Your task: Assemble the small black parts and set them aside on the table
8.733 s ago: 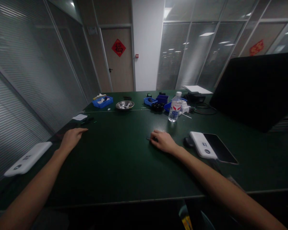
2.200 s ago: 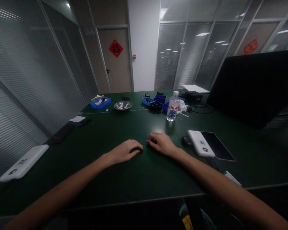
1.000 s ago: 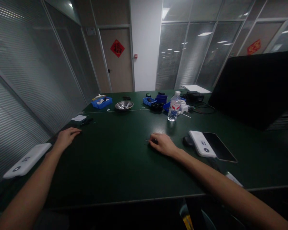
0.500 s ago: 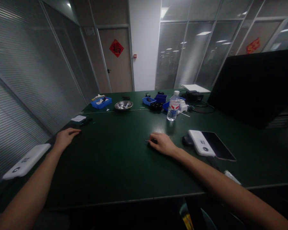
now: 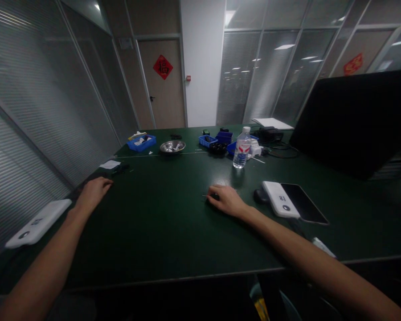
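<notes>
Well, across the dark green table [image 5: 153, 243] a water bottle [image 5: 242, 150] stands upright beyond the right hand [image 5: 225, 199], partly in front of the blue containers and white bits behind it. Farther back sit a steel bowl [image 5: 172, 153] of small pieces and, to its left, a blue tray [image 5: 143, 147]. A big black screen-like panel [image 5: 350, 122] looms on the right; nearer, a white box [image 5: 280, 199] lies against a dark slab [image 5: 304, 203], with a black rounded object [image 5: 260, 196] at its other side.

From where I stand, a slim object [image 5: 205, 195] pokes out at the right fingertips, which are curled narrowly around it, low over the tabletop. The left hand [image 5: 94, 194], fingers bunched, is well apart near the left edge, beside another white box [image 5: 38, 223]; whether it grips anything, I can't tell.

On the door [image 5: 169, 104], a red diamond [image 5: 163, 67] reads 福. The bottle's red-and-white label and the boxes' markings are too blurred to read.
</notes>
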### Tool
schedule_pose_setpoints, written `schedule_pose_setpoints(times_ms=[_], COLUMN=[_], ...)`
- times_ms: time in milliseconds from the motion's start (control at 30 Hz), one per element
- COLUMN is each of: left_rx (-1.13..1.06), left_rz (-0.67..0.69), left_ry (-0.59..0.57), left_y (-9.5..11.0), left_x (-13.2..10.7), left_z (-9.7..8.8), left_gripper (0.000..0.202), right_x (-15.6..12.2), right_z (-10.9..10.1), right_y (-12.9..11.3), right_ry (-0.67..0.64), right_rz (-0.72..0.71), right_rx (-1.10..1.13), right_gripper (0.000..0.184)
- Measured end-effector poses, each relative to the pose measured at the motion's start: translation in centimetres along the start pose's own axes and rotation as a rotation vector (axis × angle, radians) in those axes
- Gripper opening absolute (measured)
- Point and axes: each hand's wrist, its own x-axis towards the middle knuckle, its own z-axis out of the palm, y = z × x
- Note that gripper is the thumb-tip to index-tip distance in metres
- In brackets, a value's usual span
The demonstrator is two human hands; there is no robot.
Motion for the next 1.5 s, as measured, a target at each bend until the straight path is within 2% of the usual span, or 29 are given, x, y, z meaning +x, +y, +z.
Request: schedule_pose_setpoints(times_ms=[467,833,1367,1433,1500], left_rx=[0.035,0.059,-0.090,-0.106,-0.153], left_rz=[0.032,0.013,-0.125,-0.133,-0.105], left_ry=[0.067,0.056,0.072,0.055,0.040], left_y=[0.4,0.0,-0.1,0.4,2.0], left_x=[-0.9,0.1,-0.4,-0.2,0.0], left_z=[0.1,0.4,0.4,0.3,0.0], left_gripper=[0.031,0.033,0.034,0.034,0.033], right_x=[0.0,0.0,-0.1,-0.1,0.0], right_z=[-0.6,0.0,-0.4,-0.4,-0.5], right_y=[-0.7,-0.1,-0.4,-0.5,-0.6], right_ry=[-0.014,0.004,-0.014,-0.014,-0.016], right_rz=[0.018,0.006,0.009,0.016,0.020], right_rx=[0.011,-0.007,0.010,0.014,0.013], right_gripper=[0.013,0.013,0.015,0.014,0.013])
